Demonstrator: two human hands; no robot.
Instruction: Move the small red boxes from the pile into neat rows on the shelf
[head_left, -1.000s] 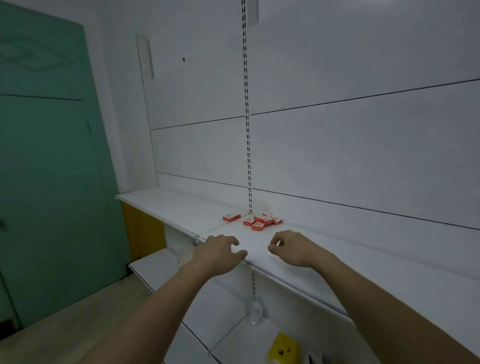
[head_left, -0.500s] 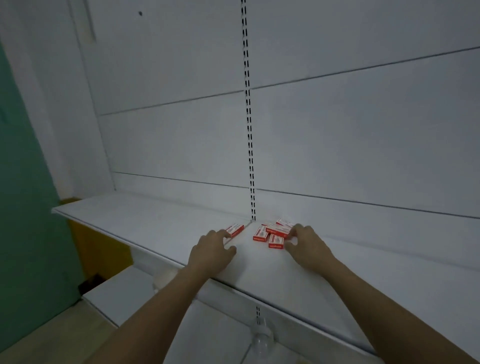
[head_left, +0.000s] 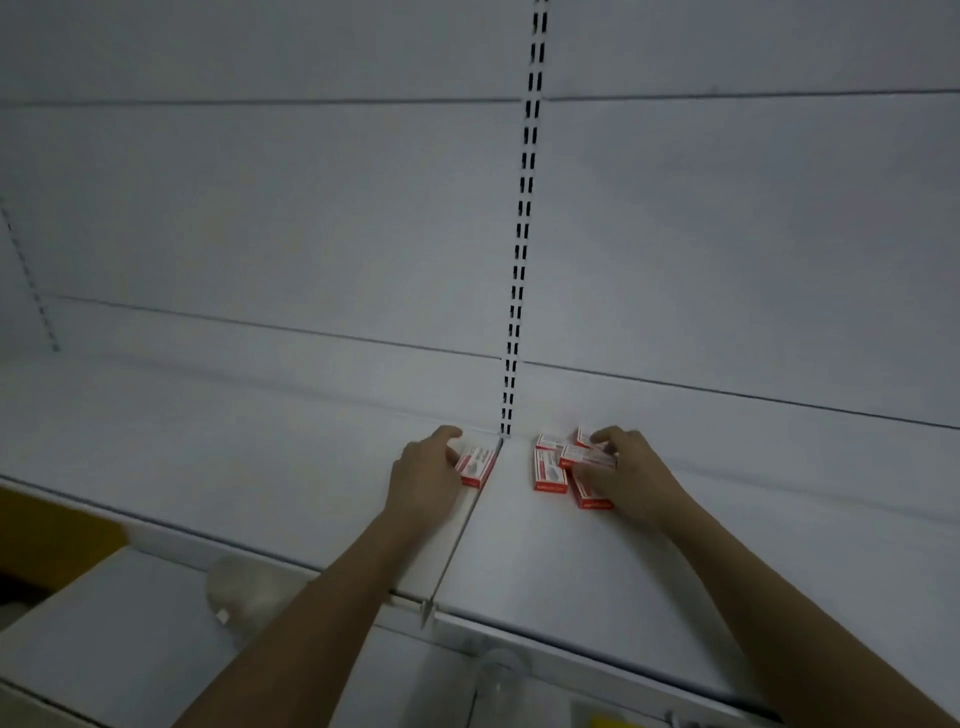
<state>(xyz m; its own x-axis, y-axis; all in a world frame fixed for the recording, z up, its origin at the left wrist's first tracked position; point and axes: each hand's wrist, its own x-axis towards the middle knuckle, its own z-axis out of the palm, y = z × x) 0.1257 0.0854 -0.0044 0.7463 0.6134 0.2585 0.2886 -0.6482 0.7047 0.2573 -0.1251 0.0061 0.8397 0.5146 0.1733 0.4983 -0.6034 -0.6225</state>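
A small pile of red boxes (head_left: 551, 470) lies on the white shelf (head_left: 545, 551), just right of the seam between two shelf boards. One separate red box (head_left: 479, 466) lies left of the seam. My left hand (head_left: 427, 477) curls its fingers round that single box. My right hand (head_left: 626, 467) pinches the top box of the pile (head_left: 584, 456) with fingers and thumb; several other boxes lie under and beside it, partly hidden by the hand.
A slotted upright (head_left: 522, 234) runs up the white back panel above the seam. A lower white shelf (head_left: 130, 623) sits below at the left, with a clear round object (head_left: 244, 592) on it. Something yellow (head_left: 47, 535) shows at the far left.
The view has moved closer to the shelf. Both hands have reached forward: the left from the shelf's front onto the single box, the right onto the pile's top box.
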